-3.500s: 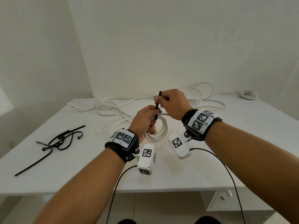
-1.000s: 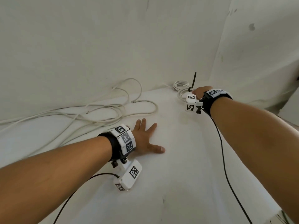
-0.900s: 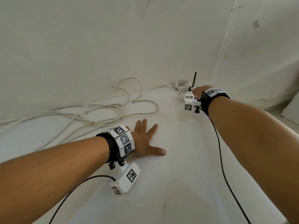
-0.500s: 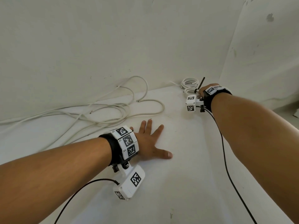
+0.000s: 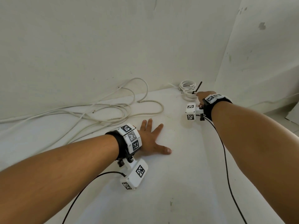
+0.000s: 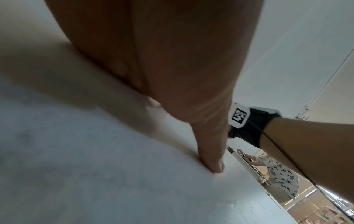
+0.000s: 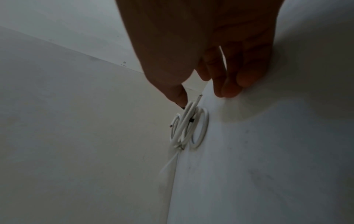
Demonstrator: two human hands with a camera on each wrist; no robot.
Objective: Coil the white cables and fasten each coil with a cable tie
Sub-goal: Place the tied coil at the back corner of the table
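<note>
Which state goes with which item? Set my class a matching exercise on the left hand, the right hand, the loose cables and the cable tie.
Items:
1. left hand
2. right hand
3. loose cables
4. cable tie

States:
A. black tail sticking up from a coil
B. spread flat on the table
C. uncoiled by the wall
D. at the tied coil in the far corner

Pairs: 1-B, 2-D, 3-C, 4-A

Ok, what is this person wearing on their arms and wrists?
Both forearms are bare, no sleeves. Each wrist has a black strap topped with white blocks bearing black square markers, on the left hand and right hand. A white marker-tagged camera box hangs under each wrist, trailing a thin black cable.
</note>
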